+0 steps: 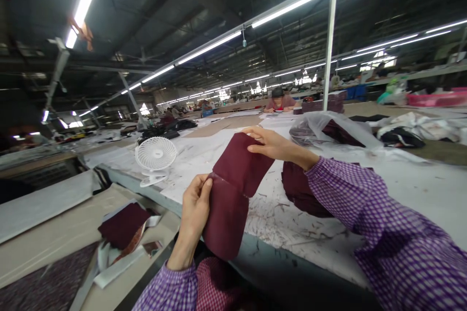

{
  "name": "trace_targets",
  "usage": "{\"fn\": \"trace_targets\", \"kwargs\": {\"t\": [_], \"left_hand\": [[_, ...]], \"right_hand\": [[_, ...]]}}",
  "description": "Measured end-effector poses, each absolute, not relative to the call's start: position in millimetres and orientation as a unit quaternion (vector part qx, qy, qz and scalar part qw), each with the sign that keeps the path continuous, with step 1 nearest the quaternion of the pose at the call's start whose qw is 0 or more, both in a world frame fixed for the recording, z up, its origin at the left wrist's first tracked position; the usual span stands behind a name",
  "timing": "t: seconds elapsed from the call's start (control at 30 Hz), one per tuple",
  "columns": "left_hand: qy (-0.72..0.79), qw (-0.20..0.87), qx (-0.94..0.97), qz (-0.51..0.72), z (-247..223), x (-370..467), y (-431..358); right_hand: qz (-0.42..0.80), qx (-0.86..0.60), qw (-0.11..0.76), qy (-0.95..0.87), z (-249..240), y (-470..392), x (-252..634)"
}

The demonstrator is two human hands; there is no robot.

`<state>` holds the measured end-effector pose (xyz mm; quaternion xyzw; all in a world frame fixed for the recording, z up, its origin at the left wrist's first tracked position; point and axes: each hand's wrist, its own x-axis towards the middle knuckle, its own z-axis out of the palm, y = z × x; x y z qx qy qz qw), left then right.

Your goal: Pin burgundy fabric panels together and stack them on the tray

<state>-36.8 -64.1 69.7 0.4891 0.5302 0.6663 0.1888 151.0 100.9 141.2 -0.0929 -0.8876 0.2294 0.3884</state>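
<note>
A maroon fabric piece (228,204) with a seam-like line across its middle hangs between my two hands over the table's front edge. My left hand (197,204) pinches its left side near that line, thumb on top. At the upper edge my right hand (268,145) grips the fabric, fingers curled over it, partly hiding the far corner. The lower half drapes down in front of the table. Under my right forearm lies a pile of maroon fabric (302,189), partly hidden by the sleeve.
A white fan (156,155) stands on the paper-covered table (197,148). Fabric scraps (124,223) lie on a lower surface at left. A clear plastic bag (310,126) with maroon cloth sits at the right, near a metal pole (331,34). Another person (279,101) is at the far side.
</note>
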Motion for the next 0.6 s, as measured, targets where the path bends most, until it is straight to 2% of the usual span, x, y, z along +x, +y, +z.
{"fn": "trace_targets", "kwargs": {"t": [0.2,0.37,0.47,0.53,0.6], "left_hand": [[0.564,0.169,0.496,0.638,75.1,-40.3,-79.2],[0.575,0.125,0.478,0.652,74.8,-42.1,-78.6],[0.567,0.131,0.473,0.662,69.0,-48.9,-79.0],[0.564,0.115,0.45,0.683,60.1,-64.2,-82.3],[0.572,0.06,0.391,0.719,48.4,-86.6,-86.4]], "right_hand": [[0.183,-0.124,0.342,-0.913,138.7,77.3,144.8],[0.041,-0.147,0.41,-0.899,137.5,27.9,126.5],[0.003,-0.127,0.393,-0.911,137.2,13.9,124.1],[0.03,-0.18,0.454,-0.872,142.1,32.2,139.9],[0.09,-0.33,0.627,-0.7,150.3,71.6,170.3]]}}
